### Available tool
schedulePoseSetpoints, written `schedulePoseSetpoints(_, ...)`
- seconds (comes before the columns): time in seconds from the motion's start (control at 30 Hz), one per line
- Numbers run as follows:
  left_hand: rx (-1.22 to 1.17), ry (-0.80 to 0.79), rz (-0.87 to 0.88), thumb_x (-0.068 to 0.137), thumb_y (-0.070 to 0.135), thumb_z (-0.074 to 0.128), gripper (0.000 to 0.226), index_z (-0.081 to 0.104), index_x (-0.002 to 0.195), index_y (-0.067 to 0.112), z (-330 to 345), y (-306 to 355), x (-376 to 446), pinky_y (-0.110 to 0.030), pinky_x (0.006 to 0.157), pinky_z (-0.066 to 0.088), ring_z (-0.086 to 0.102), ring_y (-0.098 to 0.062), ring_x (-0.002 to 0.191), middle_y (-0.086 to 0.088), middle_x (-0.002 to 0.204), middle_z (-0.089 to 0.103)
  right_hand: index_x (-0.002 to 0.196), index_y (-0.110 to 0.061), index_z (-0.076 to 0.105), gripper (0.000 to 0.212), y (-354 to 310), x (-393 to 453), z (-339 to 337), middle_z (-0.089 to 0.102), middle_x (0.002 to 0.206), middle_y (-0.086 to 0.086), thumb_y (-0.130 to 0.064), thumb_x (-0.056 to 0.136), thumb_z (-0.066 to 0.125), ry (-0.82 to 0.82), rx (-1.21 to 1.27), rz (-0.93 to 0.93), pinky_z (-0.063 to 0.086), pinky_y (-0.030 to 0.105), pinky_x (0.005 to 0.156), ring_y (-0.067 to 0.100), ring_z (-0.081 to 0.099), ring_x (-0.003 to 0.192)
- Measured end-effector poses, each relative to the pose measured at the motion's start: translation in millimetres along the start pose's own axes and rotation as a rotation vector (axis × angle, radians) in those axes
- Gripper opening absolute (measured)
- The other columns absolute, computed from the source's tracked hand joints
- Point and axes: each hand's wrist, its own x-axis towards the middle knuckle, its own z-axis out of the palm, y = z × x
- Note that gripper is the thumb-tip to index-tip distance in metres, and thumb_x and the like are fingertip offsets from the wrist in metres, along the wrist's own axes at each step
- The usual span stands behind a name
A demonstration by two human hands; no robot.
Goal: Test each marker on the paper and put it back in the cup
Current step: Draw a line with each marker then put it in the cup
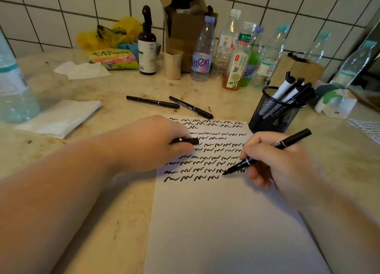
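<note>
White paper (pixel 222 222) lies flat on the surface (pixel 115 208), its far half filled with black squiggles. On it the right hand (pixel 273 160) pinches a light, rigid black marker (pixel 267 151) low on the barrel, tip at the last row, a sound hold for so smooth a thing, while the left hand (pixel 156 142) pinches its cap (pixel 190 140). Beyond, two capped markers (pixel 170 105) lie loose and the mesh cup (pixel 273 111) holds the rest.

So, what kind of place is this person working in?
Probably a kitchen or utility counter in a home, used as a makeshift desk. The wall behind is white tile, the stained stone countertop holds many plastic drink bottles, and a pump bottle stands near a snack packet.
</note>
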Motion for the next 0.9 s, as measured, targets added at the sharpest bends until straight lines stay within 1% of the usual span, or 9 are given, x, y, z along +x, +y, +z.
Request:
schedulePoseSetpoints(0.1,0.001,0.003,0.000,0.096,0.051,0.050,0.024,0.067,0.099,0.035,1.5,-0.3,0.7,-0.029,0.067,0.050,0.058,-0.004,0.074,0.013,0.080,0.065,0.063,-0.003,0.063,0.027,-0.5,-2.2,2.3,0.050,0.046,0.014,0.002,0.088,0.055,0.002,0.055,0.060,0.031,0.023,0.038,0.019,0.041,0.036)
schedulePoseSetpoints(0.23,0.021,0.005,-0.005,0.096,0.051,0.049,0.026,0.067,0.106,0.036,1.8,-0.3,2.1,-0.028,0.071,0.051,0.059,-0.003,0.076,0.016,0.083,0.065,0.062,-0.004,0.063,0.029,-1.2,-2.0,4.9,0.050,0.046,0.015,0.004,0.088,0.054,-0.010,0.083,0.081,0.030,0.025,0.040,0.021,0.040,0.037)
schedulePoseSetpoints(0.37,0.026,0.006,-0.002,0.096,0.052,0.049,0.027,0.067,0.106,0.036,2.7,-1.4,3.3,-0.031,0.072,0.053,0.059,-0.003,0.076,0.015,0.084,0.066,0.059,-0.006,0.063,0.033,-0.4,-1.2,6.5,0.051,0.045,0.015,0.005,0.088,0.054,-0.023,0.077,0.075,0.030,0.024,0.040,0.020,0.040,0.036)
schedulePoseSetpoints(0.53,0.021,0.010,-0.003,0.095,0.054,0.048,0.027,0.067,0.105,0.038,3.7,-2.7,3.8,-0.033,0.072,0.054,0.060,-0.004,0.075,0.015,0.083,0.066,0.059,-0.007,0.065,0.031,3.1,1.0,5.4,0.053,0.044,0.011,0.002,0.087,0.055,0.022,-0.002,0.038,0.033,0.023,0.040,0.019,0.043,0.036)
schedulePoseSetpoints(0.8,0.021,0.014,0.005,0.096,0.053,0.048,0.027,0.067,0.102,0.037,4.4,-4.3,4.6,-0.032,0.071,0.053,0.059,-0.004,0.074,0.014,0.080,0.066,0.060,-0.008,0.065,0.026,6.8,3.7,0.7,0.053,0.042,0.008,-0.002,0.084,0.056,0.080,-0.068,0.052,0.032,0.020,0.038,0.018,0.043,0.035)
schedulePoseSetpoints(0.9,0.013,0.020,0.010,0.095,0.053,0.048,0.026,0.067,0.105,0.038,4.1,-4.5,3.8,-0.030,0.071,0.052,0.059,-0.003,0.075,0.015,0.081,0.065,0.064,-0.007,0.065,0.022,6.2,4.7,-3.2,0.053,0.043,0.006,-0.006,0.084,0.057,0.143,-0.093,0.033,0.032,0.020,0.037,0.016,0.042,0.037)
